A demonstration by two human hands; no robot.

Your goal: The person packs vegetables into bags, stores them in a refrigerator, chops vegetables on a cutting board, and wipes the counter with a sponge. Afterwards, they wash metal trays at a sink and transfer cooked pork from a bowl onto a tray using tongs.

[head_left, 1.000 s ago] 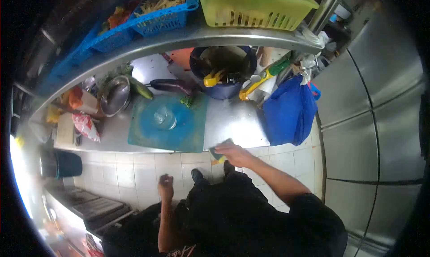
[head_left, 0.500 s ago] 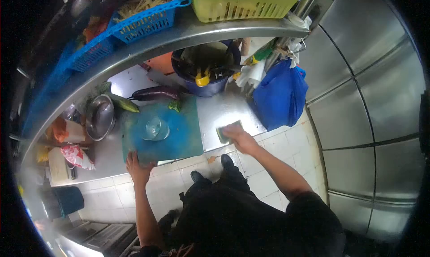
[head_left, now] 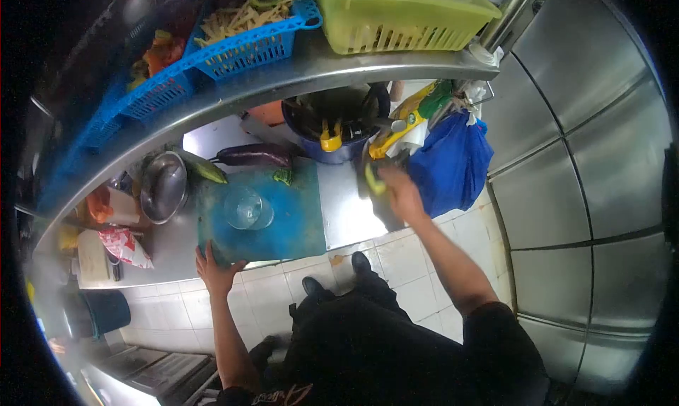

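My left hand [head_left: 217, 270] rests with spread fingers at the near left corner of the blue-green cutting board [head_left: 300, 229]. Upon the board stands a clear round container [head_left: 249, 209]. A piece of green vegetable [head_left: 283, 176] lies by the board's far edge, close to a dark purple eggplant [head_left: 254, 155]. Over the steel counter [head_left: 343, 201], right of the board, my right hand [head_left: 402, 192] is closed on a yellow-green sponge [head_left: 373, 178]. The sponge is blurred and partly covered by the fingers.
A blue tub [head_left: 336, 150] with utensils stands behind the board. Blue bag [head_left: 453, 165] hangs at the right. A metal bowl [head_left: 164, 187] and a green vegetable [head_left: 204, 167] sit left. Overhead, the steel shelf [head_left: 283, 84] bears blue baskets [head_left: 247, 49] and a green basket [head_left: 410, 24].
My right hand has moved away from the counter's front edge, toward the blue bag, with the sponge. My left hand stays at the board's corner. The view has shifted slightly.
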